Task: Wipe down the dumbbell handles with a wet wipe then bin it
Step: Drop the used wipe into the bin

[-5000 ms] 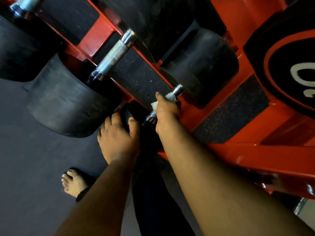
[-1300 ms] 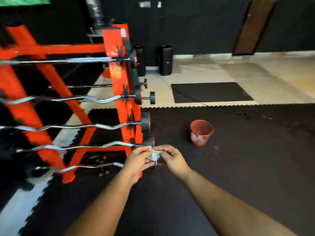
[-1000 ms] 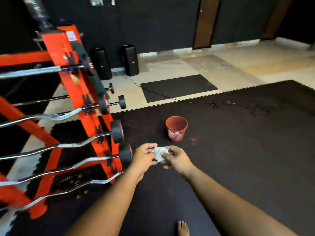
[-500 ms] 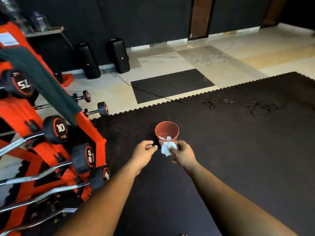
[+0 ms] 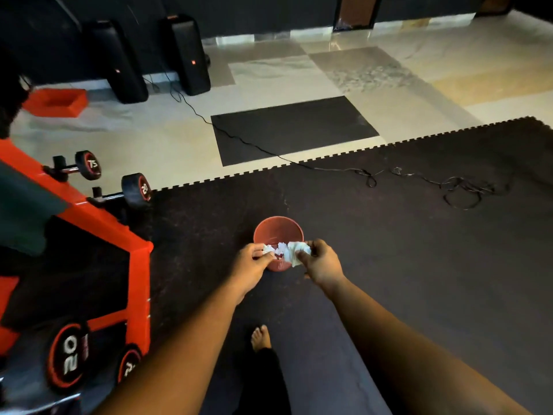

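A crumpled white wet wipe [image 5: 288, 253] is stretched between my two hands right over the mouth of a small red bin [image 5: 278, 232] on the black floor mat. My left hand [image 5: 253, 263] pinches its left end and my right hand [image 5: 321, 262] grips its right end. Other white wipes lie inside the bin, partly hidden by my hands. Dumbbells marked 20 [image 5: 68, 356] sit low in the orange rack [image 5: 136, 265] at my left.
Two more dumbbells [image 5: 136, 188] lie on the pale floor behind the rack. A black cable [image 5: 368, 175] runs across the mat's edge to two black speakers [image 5: 185, 52] by the wall. My bare foot [image 5: 261, 336] stands just before the bin.
I turned from the rack and came close to the bin. My left hand, which had let go of the wipe, has taken hold of it again, and both hands are now over the bin.
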### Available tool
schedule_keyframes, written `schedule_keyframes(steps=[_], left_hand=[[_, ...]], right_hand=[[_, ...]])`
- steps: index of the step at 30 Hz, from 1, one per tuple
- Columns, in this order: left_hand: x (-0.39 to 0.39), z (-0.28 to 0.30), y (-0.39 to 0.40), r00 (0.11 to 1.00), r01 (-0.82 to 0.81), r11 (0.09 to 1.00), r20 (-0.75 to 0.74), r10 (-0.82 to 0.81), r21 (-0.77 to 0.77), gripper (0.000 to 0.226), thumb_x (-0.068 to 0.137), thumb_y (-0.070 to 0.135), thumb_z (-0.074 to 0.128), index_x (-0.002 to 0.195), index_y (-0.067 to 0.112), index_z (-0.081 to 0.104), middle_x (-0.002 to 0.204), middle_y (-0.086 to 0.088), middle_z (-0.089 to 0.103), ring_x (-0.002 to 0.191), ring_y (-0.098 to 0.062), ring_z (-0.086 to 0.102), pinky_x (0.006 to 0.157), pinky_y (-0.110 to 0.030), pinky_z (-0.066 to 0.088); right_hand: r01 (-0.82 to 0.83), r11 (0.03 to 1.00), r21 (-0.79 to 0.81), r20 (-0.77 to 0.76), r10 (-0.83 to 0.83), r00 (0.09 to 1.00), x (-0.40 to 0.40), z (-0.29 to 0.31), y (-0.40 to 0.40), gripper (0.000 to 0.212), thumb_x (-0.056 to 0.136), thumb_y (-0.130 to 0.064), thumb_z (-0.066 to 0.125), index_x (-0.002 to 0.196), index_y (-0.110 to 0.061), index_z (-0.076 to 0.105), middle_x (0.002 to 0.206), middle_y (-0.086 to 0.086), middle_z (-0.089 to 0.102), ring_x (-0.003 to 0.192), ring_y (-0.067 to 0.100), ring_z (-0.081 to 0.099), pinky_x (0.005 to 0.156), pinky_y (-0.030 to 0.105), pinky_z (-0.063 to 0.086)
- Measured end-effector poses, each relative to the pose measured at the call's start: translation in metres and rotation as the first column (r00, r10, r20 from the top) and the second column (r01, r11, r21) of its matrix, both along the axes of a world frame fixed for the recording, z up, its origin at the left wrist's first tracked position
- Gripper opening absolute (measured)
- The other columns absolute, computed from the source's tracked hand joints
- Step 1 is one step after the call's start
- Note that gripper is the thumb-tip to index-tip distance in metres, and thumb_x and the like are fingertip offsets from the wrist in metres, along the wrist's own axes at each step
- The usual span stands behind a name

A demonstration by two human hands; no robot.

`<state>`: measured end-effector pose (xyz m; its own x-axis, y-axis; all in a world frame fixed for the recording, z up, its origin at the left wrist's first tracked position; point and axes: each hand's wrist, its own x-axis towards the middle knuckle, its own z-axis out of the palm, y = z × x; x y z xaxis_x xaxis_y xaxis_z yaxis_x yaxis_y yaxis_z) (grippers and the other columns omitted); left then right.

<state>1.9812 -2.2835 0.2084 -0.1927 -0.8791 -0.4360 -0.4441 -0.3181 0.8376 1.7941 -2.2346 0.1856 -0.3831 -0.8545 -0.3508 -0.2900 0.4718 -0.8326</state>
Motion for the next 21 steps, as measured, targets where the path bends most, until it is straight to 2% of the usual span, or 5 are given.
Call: schedule_keyframes(steps=[6,11,15,18,21], left_hand=[[-0.021,-0.081,-0.122,0.999,-0.033,0.986,0.040,0.026,0.166,0.044,0.099,0.024,0.068,0.139,0.012,0.058,0.136,-0.006,0.060,0.115,-0.012,0.056,0.091,-0.025,0.043],[-0.032,-0.164,-0.199,0.991,-0.096,0.956,0.117,0.066,0.276,0.047,0.099,0.025,0.068,0.142,0.012,0.055,0.145,-0.009,0.056,0.131,-0.022,0.055,0.101,-0.032,0.046],[-0.050,-0.253,-0.239,0.986,-0.134,0.934,0.134,0.094,0.330,0.046,0.100,0.022,0.066,0.143,0.010,0.054,0.146,-0.010,0.056,0.133,-0.023,0.054,0.098,-0.030,0.045],[-0.063,-0.322,-0.255,0.982,-0.173,0.922,0.127,0.137,0.347,0.045,0.099,0.022,0.067,0.141,0.010,0.055,0.145,-0.010,0.056,0.131,-0.023,0.055,0.092,-0.027,0.045],[-0.078,-0.388,-0.267,0.978,-0.202,0.899,0.128,0.165,0.389,0.044,0.099,0.022,0.067,0.141,0.010,0.056,0.143,-0.009,0.058,0.129,-0.022,0.057,0.089,-0.026,0.045]], right_hand=[[0.069,0.988,0.139,0.003,-0.070,0.998,-0.031,-0.087,-0.118,0.055,0.065,-0.061,0.062,0.108,-0.026,0.064,0.100,0.000,0.073,0.090,0.025,0.072,0.076,0.052,0.060],[0.091,0.964,0.250,0.020,-0.099,0.995,-0.045,-0.152,-0.202,0.029,0.089,-0.034,0.068,0.114,-0.021,0.062,0.102,0.001,0.072,0.089,0.025,0.072,0.081,0.050,0.060],[0.054,0.948,0.314,-0.004,-0.055,0.998,-0.063,-0.245,-0.255,0.027,0.090,-0.032,0.065,0.115,-0.020,0.063,0.100,0.000,0.072,0.085,0.025,0.072,0.078,0.048,0.061],[0.002,0.925,0.380,-0.030,0.010,0.999,-0.075,-0.319,-0.286,0.032,0.090,-0.030,0.064,0.120,-0.021,0.064,0.102,0.003,0.073,0.086,0.026,0.071,0.073,0.037,0.059],[-0.028,0.912,0.410,-0.094,0.073,0.993,-0.087,-0.392,-0.307,0.031,0.092,-0.030,0.061,0.120,-0.019,0.067,0.104,0.009,0.073,0.092,0.028,0.068,0.069,0.027,0.044]])
